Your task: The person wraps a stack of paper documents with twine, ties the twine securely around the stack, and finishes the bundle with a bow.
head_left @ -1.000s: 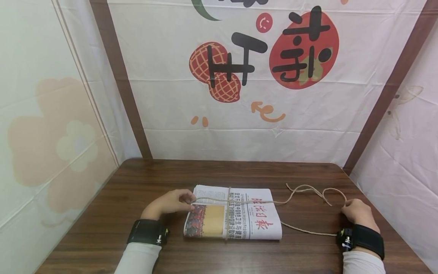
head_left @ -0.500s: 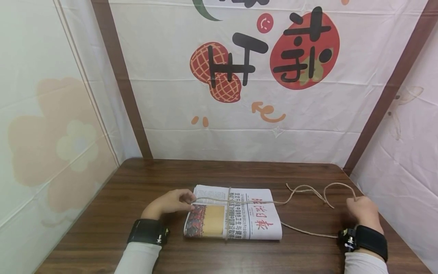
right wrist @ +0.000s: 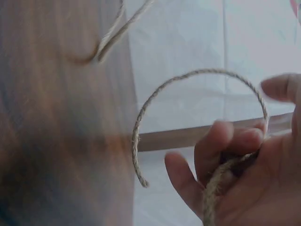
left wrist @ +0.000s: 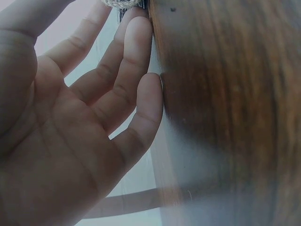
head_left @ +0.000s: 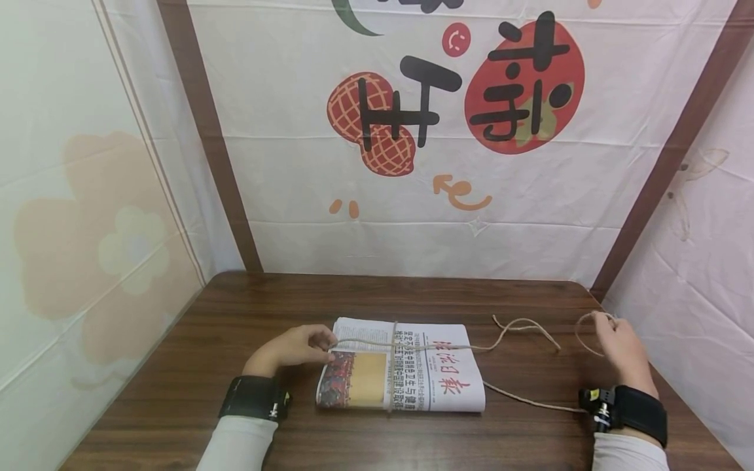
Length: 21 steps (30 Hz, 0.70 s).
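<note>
A folded newspaper bundle (head_left: 359, 379) lies flat on the table, with twine (head_left: 442, 347) running across it lengthwise and another strand crossing it widthwise. At the bundle's left edge my left hand (head_left: 297, 345) pinches the twine; in the left wrist view only a bit of twine (left wrist: 123, 4) shows by the fingertips. Off to the right, my right hand (head_left: 621, 347) holds the other stretch of twine. The right wrist view shows this twine (right wrist: 216, 183) within the curled fingers, its free end (right wrist: 138, 155) arching out in a loop. The thumb there stands apart from the loop.
The brown wooden table (head_left: 377, 297) meets a printed fabric curtain (head_left: 306, 242) at its far edge. A loose twine end (head_left: 530, 322) lies curled right of the bundle. A taut strand (head_left: 530, 400) runs from the bundle to below the right wrist.
My right hand has moved slightly right, then forward, and turned, drawing its twine end away from the loose curl on the table. The left hand and newspaper have stayed put.
</note>
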Each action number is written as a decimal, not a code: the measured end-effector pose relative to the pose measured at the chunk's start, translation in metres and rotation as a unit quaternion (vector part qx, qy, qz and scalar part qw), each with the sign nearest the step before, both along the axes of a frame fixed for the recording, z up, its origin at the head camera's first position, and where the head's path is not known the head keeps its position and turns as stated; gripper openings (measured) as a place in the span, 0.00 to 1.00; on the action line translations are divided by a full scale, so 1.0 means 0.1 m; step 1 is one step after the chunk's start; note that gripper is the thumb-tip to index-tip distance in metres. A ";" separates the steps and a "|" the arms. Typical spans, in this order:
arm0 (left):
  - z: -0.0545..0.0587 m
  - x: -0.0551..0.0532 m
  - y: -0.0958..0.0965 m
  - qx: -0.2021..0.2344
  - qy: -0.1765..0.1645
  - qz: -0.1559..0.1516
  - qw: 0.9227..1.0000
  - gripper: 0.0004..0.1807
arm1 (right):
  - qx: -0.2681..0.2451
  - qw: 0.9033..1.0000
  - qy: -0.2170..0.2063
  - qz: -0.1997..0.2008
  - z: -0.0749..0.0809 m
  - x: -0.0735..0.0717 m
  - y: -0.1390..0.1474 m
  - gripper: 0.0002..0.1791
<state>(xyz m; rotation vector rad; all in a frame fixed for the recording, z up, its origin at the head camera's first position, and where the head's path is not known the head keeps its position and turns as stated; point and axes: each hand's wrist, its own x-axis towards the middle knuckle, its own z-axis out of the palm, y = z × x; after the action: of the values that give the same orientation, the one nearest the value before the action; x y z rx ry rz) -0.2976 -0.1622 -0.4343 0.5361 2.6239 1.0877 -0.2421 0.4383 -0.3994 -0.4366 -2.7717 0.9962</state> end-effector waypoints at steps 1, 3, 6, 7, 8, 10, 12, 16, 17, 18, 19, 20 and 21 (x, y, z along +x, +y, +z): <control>0.00 0.00 0.00 0.000 0.000 0.000 1.000 0.18 | 0.002 1.000 0.002 0.013 0.03 0.00 -0.02 0.37; 0.00 0.00 0.00 -0.001 -0.001 0.000 1.000 0.18 | 0.010 0.999 0.017 0.049 0.08 -0.01 -0.08 0.39; 0.00 0.00 0.00 -0.002 -0.001 0.002 1.000 0.18 | -0.003 0.993 0.053 0.106 0.13 -0.05 -0.21 0.34; 0.00 0.00 0.00 -0.002 -0.001 0.002 1.000 0.18 | -0.015 0.990 0.062 0.126 0.14 -0.07 -0.27 0.32; 0.00 0.00 0.00 -0.002 -0.001 0.002 1.000 0.18 | -0.028 0.986 0.071 0.149 0.15 -0.09 -0.32 0.31; 0.00 0.00 0.00 -0.002 -0.001 0.001 1.000 0.18 | -0.050 0.977 0.082 0.192 0.17 -0.13 -0.43 0.29; 0.00 0.00 -0.01 -0.002 -0.001 0.000 1.000 0.18 | -0.073 0.968 0.077 0.228 0.19 -0.17 -0.55 0.28; -0.01 -0.01 -0.01 -0.002 0.000 -0.001 1.000 0.17 | -0.106 0.955 0.067 0.267 0.18 -0.26 -0.79 0.26; -0.01 -0.01 -0.01 -0.002 0.000 -0.002 1.000 0.17 | -0.123 0.951 0.064 0.275 0.17 -0.28 -0.86 0.25; -0.01 -0.01 -0.01 -0.002 0.000 -0.002 1.000 0.17 | -0.136 0.948 0.062 0.280 0.16 -0.29 -0.92 0.25; -0.01 -0.01 -0.01 -0.002 0.000 -0.001 1.000 0.17 | -0.151 0.943 0.060 0.289 0.14 -0.31 -0.98 0.24; -0.01 -0.02 -0.01 -0.002 0.001 -0.002 1.000 0.17 | -0.160 0.939 0.058 0.297 0.13 -0.33 -1.04 0.24; -0.01 -0.02 -0.01 -0.002 0.001 -0.002 1.000 0.17 | -0.166 0.936 0.056 0.305 0.11 -0.34 -1.09 0.23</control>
<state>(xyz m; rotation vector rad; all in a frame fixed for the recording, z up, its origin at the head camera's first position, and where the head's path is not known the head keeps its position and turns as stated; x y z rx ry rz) -0.2992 -0.1632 -0.4356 0.5413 2.6256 1.0817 -0.2763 0.3294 -0.3881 0.4730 -2.6763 1.5659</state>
